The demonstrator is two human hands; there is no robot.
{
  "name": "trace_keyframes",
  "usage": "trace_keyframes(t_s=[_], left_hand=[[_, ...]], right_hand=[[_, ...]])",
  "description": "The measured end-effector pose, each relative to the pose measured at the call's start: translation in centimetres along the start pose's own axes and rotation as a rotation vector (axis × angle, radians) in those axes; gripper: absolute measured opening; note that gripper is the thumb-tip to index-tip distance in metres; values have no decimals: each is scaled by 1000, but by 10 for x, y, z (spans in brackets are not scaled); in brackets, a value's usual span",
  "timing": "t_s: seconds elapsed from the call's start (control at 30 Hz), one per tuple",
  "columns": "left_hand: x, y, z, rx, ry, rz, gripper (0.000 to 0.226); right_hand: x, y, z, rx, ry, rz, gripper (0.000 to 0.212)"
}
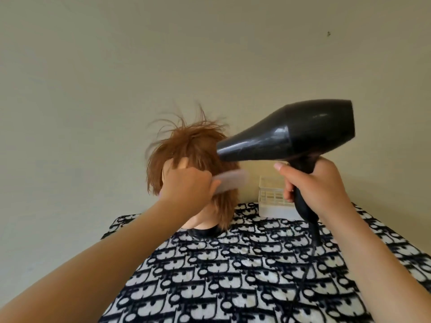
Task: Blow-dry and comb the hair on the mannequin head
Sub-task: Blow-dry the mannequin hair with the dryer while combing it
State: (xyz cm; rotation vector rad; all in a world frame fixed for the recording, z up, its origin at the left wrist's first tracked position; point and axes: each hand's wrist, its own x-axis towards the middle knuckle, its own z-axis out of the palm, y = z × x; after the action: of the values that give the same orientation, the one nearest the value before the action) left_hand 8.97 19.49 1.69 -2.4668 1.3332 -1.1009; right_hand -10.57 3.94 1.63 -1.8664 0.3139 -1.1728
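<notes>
A mannequin head (203,220) with short reddish-brown hair (193,145) stands at the back of the table, loose strands flying upward. My left hand (189,185) is closed around a pale comb (233,183) pressed into the hair on the head's right side. My right hand (314,183) grips the handle of a black hair dryer (298,131). Its nozzle points left at the hair, almost touching it. The mannequin's face is mostly hidden by my left hand and the hair.
A black-and-white patterned cloth (245,276) covers the table. A white slotted plastic basket (272,199) stands at the back right, behind my right hand. The dryer's black cord (310,257) hangs down across the cloth. A plain beige wall rises behind.
</notes>
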Motion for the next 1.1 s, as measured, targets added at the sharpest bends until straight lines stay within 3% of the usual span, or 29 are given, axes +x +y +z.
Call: trace_keyframes(t_s=[0.07,0.13,0.27,0.5,0.73,0.83,1.1], left_hand=[[-10,6,12,-2,-80,196,46],[-21,13,24,-31,-119,272,48],[-29,7,29,-91,14,233,45],[-33,-17,7,-198,244,155,46],[-40,-37,-2,-306,322,116,38],[-41,-41,-3,-324,317,55,45],[-44,-46,-1,-320,298,29,51]], right_hand=[[2,-1,2,-82,94,-75,35],[4,-4,3,-47,58,-68,35],[10,-3,1,-168,84,-90,29],[19,-6,1,-136,37,-20,30],[20,-1,3,-164,-35,21,27],[20,5,1,-190,25,27,26],[20,13,-1,-185,-40,92,29]])
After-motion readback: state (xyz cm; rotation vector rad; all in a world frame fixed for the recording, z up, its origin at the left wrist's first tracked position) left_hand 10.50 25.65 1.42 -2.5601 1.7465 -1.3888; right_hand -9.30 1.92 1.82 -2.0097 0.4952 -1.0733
